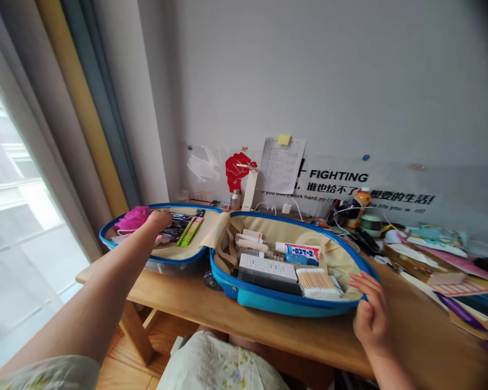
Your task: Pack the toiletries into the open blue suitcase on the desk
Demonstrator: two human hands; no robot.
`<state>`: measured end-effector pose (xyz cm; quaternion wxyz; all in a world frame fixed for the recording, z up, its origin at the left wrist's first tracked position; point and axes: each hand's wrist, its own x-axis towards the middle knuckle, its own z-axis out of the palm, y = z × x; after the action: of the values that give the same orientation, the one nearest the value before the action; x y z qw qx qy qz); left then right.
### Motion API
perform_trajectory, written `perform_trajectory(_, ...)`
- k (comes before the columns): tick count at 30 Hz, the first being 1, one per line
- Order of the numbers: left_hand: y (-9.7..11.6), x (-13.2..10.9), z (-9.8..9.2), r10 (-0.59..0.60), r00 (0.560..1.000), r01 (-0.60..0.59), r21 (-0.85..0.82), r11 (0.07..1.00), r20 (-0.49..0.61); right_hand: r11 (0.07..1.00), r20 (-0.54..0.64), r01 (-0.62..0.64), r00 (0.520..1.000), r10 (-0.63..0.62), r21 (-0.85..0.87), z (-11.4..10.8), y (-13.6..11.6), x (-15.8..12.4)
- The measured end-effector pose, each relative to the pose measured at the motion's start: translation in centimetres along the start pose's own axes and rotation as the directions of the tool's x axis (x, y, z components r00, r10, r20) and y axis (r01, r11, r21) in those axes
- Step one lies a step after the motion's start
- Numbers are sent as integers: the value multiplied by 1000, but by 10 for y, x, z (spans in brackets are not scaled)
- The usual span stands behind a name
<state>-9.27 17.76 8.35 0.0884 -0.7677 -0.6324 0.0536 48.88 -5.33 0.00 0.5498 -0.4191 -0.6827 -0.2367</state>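
Note:
A blue suitcase [284,309] lies open in two halves on the wooden table. My left hand [160,220] reaches into its left half, fingers curled down among dark packaged items [174,230]; whatever they hold is hidden. Beside it are a pink bath puff [132,218] and green packs [191,230]. On the far right rim, my right hand [372,309] has its fingers hooked over the edge, thumb outside. The right half contains a toothpaste box [303,252], cotton swabs [319,283], a grey-and-black box [268,272] and a blue item [301,260].
Along the back of the table stand a white folded lamp [250,189], a small jar [235,200] and an orange bottle [358,207]. Papers and packets [443,260] clutter the right side. Curtains [65,108] hang at the left by a window.

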Motion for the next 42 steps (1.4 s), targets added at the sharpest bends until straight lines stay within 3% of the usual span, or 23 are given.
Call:
perform_trajectory(4, 11, -8, -15, -107, 994, 107, 2, 994, -10, 1000, 8, -11, 1000, 11, 20, 0, 1, -1)
perform_trajectory(8, 41, -7, -49, -82, 989, 72, -89, 993, -122, 1000, 11, -12, 1000, 11, 19, 0, -1, 0)
perform_trajectory(12, 105, 6, -87, 98, 964, -145, -181, 973, -246, 1000, 2, 15, 1000, -15, 8, 0, -3, 2)
perform_trajectory(14, 143, 14, -99, 231, 941, -285, -211, 935, -248, 1000, 1, 18, 1000, -18, 6, 0, -3, 2)
perform_trajectory(18, 212, 30, -100, 418, 896, -443, -261, 858, -149, 1000, -5, 2, 1000, -2, 20, 0, -3, 2)
perform_trajectory(21, 241, 39, -88, 489, 870, -482, -289, 827, -52, 1000, -3, -4, 1000, 4, 24, -1, -4, 3)
perform_trajectory(24, 253, 45, -77, 521, 853, -491, -302, 817, 23, 1000, 8, 9, 1000, -9, 14, -1, -6, 4)
perform_trajectory(29, 253, 53, -64, 520, 851, -473, -318, 821, 75, 1000, 2, 13, 1000, -13, 23, -1, -5, 4)
perform_trajectory(42, 252, 53, -57, 505, 863, -466, -376, 801, 6, 1000, 1, 19, 1000, -19, 15, -1, -7, 4)
